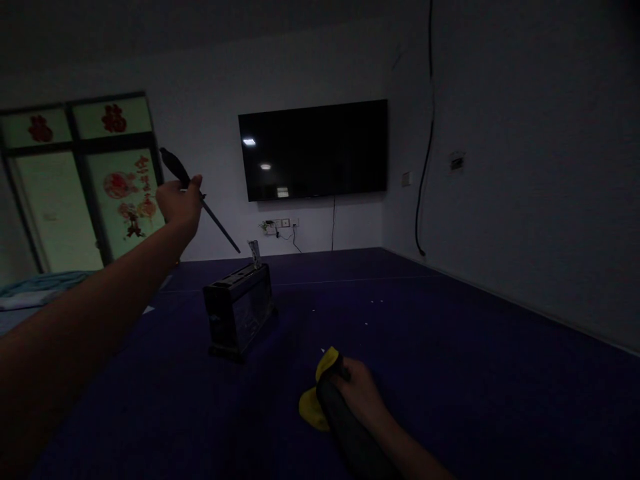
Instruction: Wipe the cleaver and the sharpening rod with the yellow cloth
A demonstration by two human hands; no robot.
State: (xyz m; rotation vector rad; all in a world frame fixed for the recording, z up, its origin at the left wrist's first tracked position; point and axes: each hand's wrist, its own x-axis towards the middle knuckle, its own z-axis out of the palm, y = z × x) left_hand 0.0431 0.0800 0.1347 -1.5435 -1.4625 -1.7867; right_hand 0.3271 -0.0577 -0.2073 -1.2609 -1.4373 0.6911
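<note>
My left hand (179,201) is raised above the dark blue table (450,373) and closed round a long thin knife (220,230) whose blade points down and right toward a dark knife block (239,311). Another handle sticks up from the block's top at its far end. Near the front of the table, my right hand (361,393) is closed on a yellow cloth (315,400) and a dark cylindrical object (345,427) that lies against it.
A black wall-mounted television (314,150) hangs behind the table, with sockets and cables below it. A door with red paper decorations (125,193) stands at left. A white wall runs along the right side. The room is dim.
</note>
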